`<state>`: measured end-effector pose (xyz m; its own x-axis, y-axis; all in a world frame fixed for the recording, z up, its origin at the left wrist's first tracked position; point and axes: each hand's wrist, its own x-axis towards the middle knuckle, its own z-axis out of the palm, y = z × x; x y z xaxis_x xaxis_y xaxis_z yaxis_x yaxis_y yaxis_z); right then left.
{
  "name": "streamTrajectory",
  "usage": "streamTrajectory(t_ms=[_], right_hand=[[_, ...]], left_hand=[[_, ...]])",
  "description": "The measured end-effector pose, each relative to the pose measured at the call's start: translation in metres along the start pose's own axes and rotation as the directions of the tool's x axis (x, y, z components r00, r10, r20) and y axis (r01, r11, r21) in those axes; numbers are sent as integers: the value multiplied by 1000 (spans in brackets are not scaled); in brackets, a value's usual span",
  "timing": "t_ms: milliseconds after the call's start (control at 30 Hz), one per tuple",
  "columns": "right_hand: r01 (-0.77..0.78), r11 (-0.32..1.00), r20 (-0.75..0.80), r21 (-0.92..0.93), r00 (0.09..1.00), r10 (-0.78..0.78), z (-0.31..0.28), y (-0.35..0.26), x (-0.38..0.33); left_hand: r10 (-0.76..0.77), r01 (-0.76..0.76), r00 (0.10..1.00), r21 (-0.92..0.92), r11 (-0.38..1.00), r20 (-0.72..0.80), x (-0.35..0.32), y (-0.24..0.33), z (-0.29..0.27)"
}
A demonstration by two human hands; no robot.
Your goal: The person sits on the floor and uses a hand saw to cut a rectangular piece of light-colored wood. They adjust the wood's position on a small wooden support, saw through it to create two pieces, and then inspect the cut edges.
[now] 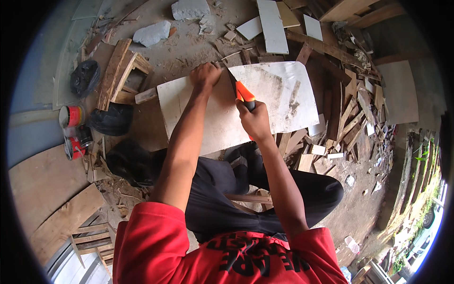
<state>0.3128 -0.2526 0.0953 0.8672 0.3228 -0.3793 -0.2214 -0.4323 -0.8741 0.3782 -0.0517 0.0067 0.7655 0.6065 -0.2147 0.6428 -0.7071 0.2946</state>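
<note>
A white wooden board, stained on its right half, lies in front of me above my knees. My right hand is wrapped round the orange and black handle of a handsaw. The saw's dark, narrow blade points away from me and reaches the board's far edge. Just left of the blade tip, my left hand is closed over that far edge, its fingertips hidden. A thin light strip of wood sits beyond the edge by the blade tip.
Scrap wood is heaped on the right. White panels and concrete chunks lie at the back. To the left are a wooden frame, red paint cans and black plastic bags.
</note>
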Motion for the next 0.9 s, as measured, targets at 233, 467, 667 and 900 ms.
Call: streamTrajectory(t_ms=[233, 467, 667, 900], right_hand=[[-49, 981, -39, 188, 998, 57, 6, 31, -53], [-14, 994, -81, 109, 996, 23, -27, 27, -200], [20, 992, -168, 122, 986, 1, -28, 22, -209], [75, 995, -90, 70, 994, -68, 2, 36, -79]], left_hand=[[68, -66, 997, -44, 997, 44, -7, 9, 0], [80, -81, 997, -40, 996, -16, -14, -1, 16], [118, -117, 992, -26, 993, 34, -16, 12, 5], [-11, 11, 999, -5, 1000, 41, 1, -6, -9]])
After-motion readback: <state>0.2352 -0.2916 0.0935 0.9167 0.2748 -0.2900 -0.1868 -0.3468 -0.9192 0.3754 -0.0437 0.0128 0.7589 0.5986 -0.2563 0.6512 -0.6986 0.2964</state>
